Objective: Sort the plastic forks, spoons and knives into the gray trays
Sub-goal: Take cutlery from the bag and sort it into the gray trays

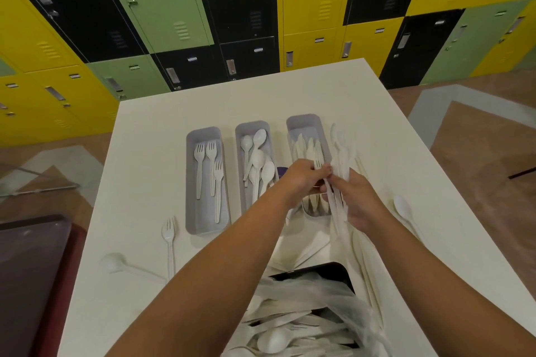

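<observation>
Three gray trays stand side by side on the white table. The left tray (192,182) holds three white forks, the middle tray (240,153) several spoons, the right tray (303,122) several knives. My right hand (361,203) grips a bunch of mixed white cutlery (340,159) just right of the knife tray. My left hand (304,177) pinches one fork (318,162) at the top of that bunch, over the knife tray. Loose on the table lie a fork (169,238), a spoon (116,262) and another spoon (403,207).
A black bin (330,269) lined with clear plastic and full of white cutlery sits at the near edge. More loose cutlery (368,264) lies right of it. A dark tray (29,269) sits off the table at left. Lockers line the back wall.
</observation>
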### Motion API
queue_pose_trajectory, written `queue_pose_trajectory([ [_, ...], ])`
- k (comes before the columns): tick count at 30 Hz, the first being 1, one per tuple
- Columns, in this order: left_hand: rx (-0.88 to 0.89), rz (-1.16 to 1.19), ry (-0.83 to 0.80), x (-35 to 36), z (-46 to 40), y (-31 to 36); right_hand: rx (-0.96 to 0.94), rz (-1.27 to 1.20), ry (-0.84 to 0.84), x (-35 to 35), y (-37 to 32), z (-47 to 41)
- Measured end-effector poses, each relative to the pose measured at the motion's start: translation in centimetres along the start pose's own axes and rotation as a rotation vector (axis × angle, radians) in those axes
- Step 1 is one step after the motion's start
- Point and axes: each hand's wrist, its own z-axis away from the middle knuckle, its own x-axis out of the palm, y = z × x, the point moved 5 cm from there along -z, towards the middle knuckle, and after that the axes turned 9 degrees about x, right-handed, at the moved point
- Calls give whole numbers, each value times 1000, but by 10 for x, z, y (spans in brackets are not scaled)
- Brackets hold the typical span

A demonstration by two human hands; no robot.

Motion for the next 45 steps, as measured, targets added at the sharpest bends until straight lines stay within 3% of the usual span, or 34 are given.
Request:
queue_pose_trajectory([
  [5, 3, 50, 97, -7, 8, -3, -11, 48, -30, 9, -1, 3],
  [10, 13, 154, 348, -38, 17, -1, -16, 89, -109, 31, 2, 6],
  [14, 6, 253, 667, -89, 23, -5, 35, 124, -111, 41, 10, 7],
  [17, -85, 177, 784, -130, 20, -20, 58, 179, -124, 46, 14, 7],
  [19, -177, -256, 722, -151, 25, -27, 84, 173, -160, 54, 15, 9],
  [20, -155, -173, 766, -162, 28, -32, 99, 160, -177, 59, 15, 11],
  [25, -132, -431, 716, -177, 36, -32, 206, -5, -243, 74, 19, 12],
  [28, 16, -540, 785, -167, 46, -13, 194, 14, -241, 78, 20, 11],
  [30, 162, -460, 743, -150, 48, 2, 155, 73, -238, 80, 19, 9],
  [31, 164, -355, 646, -139, 45, 6, 136, 102, -241, 82, 19, 10],
  [35, 19, 65, 204, -87, 43, 10, 87, 105, -219, 81, 17, 13],
  [41, 28, 230, 263, -80, 43, 1, -6, 224, -112, 74, 15, 14],
  [45, 8, 314, 152, -73, 43, -1, 0, 189, -98, 77, 15, 15],
])
